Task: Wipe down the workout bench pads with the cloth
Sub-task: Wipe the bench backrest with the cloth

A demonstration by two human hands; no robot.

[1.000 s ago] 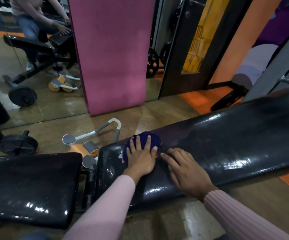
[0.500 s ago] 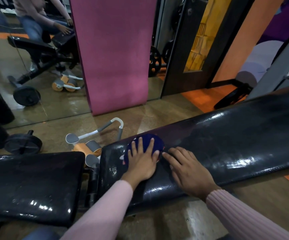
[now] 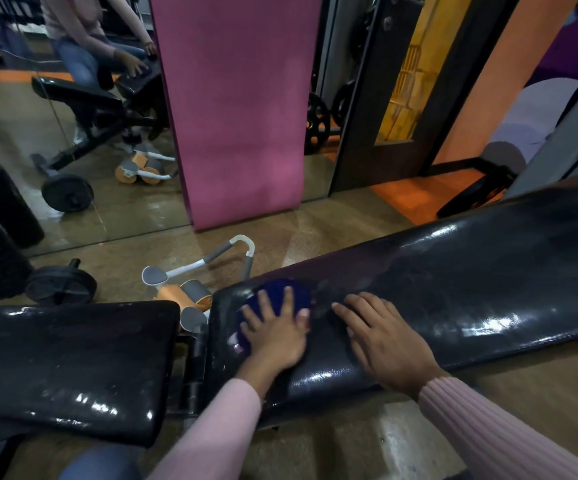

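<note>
A: What is the largest thing in view?

B: The long black back pad (image 3: 453, 289), glossy and sloping up to the right. Left of it, across a hinge gap, lies the flat seat pad (image 3: 69, 358).

A: And behind the back pad?

B: A pink yoga mat (image 3: 242, 109) stands upright against the mirror; an orange-and-grey ab roller (image 3: 190, 289) lies on the floor just beyond the pad's lower end.

A: The hands?

B: The left hand (image 3: 277, 334) presses flat, fingers spread, on the dark blue cloth (image 3: 277, 292) at the pad's lower end. The right hand (image 3: 384, 334) rests beside it, fingers extended on bare vinyl, grasping nothing.
</note>
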